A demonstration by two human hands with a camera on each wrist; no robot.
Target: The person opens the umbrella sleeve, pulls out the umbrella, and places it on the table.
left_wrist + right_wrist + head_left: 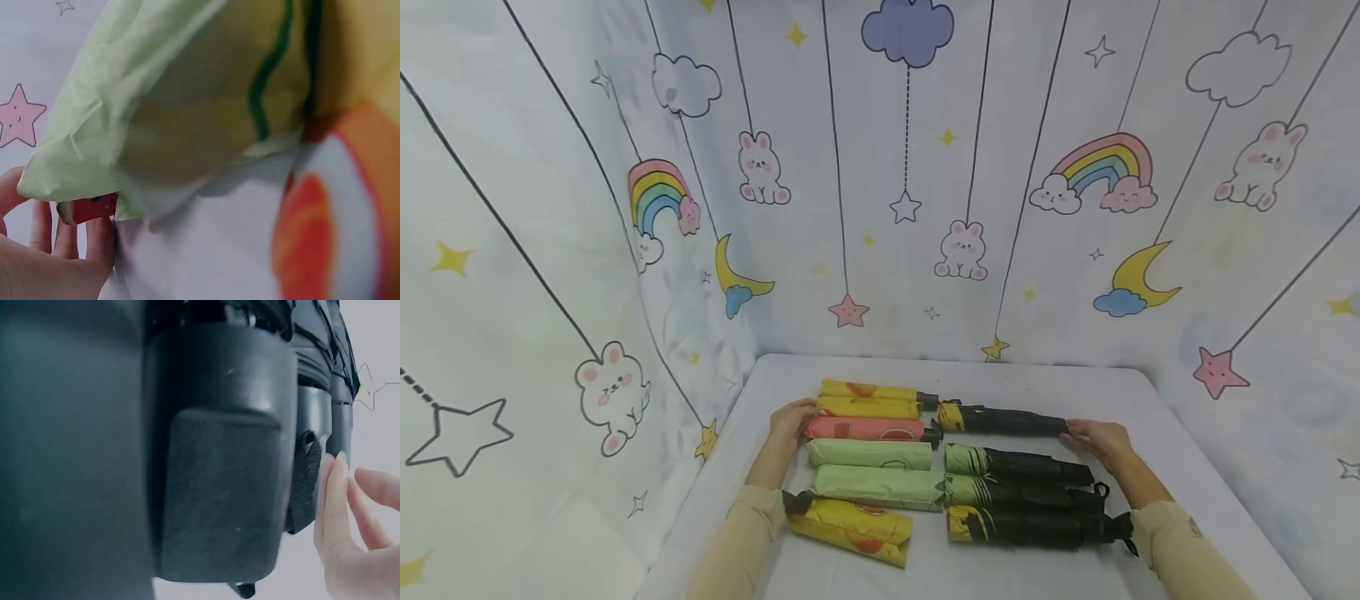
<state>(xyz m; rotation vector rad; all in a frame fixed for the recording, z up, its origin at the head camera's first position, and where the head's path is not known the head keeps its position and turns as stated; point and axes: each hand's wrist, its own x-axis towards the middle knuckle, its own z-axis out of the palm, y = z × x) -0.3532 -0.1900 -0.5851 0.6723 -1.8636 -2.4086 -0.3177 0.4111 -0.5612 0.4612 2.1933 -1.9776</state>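
Folded umbrellas lie in two columns on a white table. My left hand (792,422) is at the left ends of the upper left column, beside a yellow umbrella (868,407) and a red one (865,429). In the left wrist view its fingers (44,228) extend by the red umbrella's end (90,209), partly hidden by a light green umbrella (94,125). My right hand (1101,437) has its fingertips at the handle end of the top black-and-yellow umbrella (1000,419). In the right wrist view those fingers (337,506) are straight, the thumb apart, beside black handles (225,487).
Two light green umbrellas (872,455) and a slanted yellow one (850,527) lie lower in the left column. More dark umbrellas (1022,492) fill the right column. A patterned cloth wall (895,275) stands behind the white table (1030,575).
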